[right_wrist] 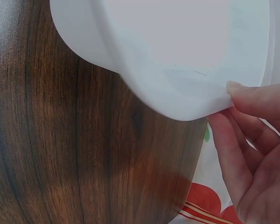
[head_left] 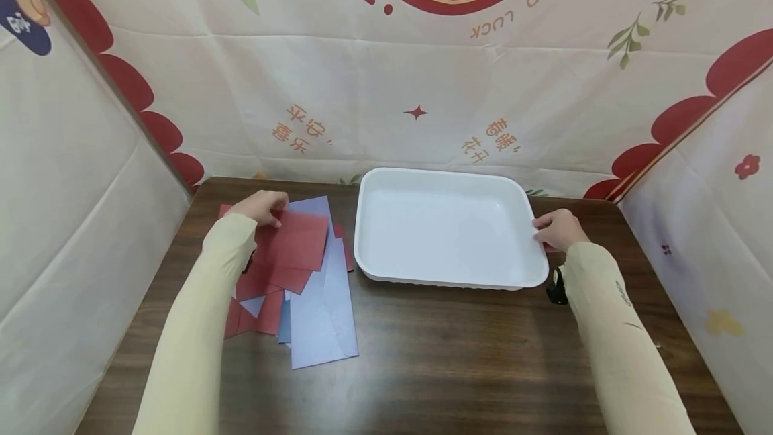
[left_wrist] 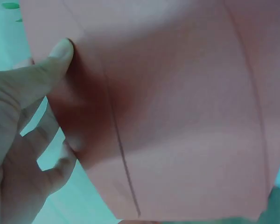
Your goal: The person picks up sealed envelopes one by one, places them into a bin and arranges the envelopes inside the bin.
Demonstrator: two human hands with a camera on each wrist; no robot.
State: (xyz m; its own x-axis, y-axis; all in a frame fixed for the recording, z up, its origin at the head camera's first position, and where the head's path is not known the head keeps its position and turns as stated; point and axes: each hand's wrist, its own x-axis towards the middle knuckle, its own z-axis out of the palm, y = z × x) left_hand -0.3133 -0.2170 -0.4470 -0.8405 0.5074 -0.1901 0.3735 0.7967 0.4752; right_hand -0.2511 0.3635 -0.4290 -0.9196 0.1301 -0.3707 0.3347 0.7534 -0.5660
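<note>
Well, from my end of the feed the relation I watch is sideways: the red envelope (head_left: pixel 302 240) sits over the left part of the dark wooden table (head_left: pixel 453 354), and the white tray (head_left: pixel 447 233) lies just to its right, near the middle, its long axis running left to right. I see the left hand (head_left: pixel 262 207) pinching the red envelope by its edge, thumb laid on the face that my left wrist view shows, so most of the sheet reaches out from that grip toward the tray. Below and beside it I have more red paper and a pale blue envelope (head_left: pixel 323 321), whose long axis points toward the person, crosswise to the tray's. My left hand is much the nearer to this pile; the right hand (head_left: pixel 560 228) is at the tray's far right end, thumb and fingers clamped on its rim. As for writing, I find no print on the paper or tray that I can read, but the backdrop cloth (head_left: pixel 386 86) carries "GOOD LUCK" upside down in an arc, plus 平安喜乐 and 春暖花开 in orange; the marks on the right sleeve (head_left: pixel 628 341) are too small for me
</note>
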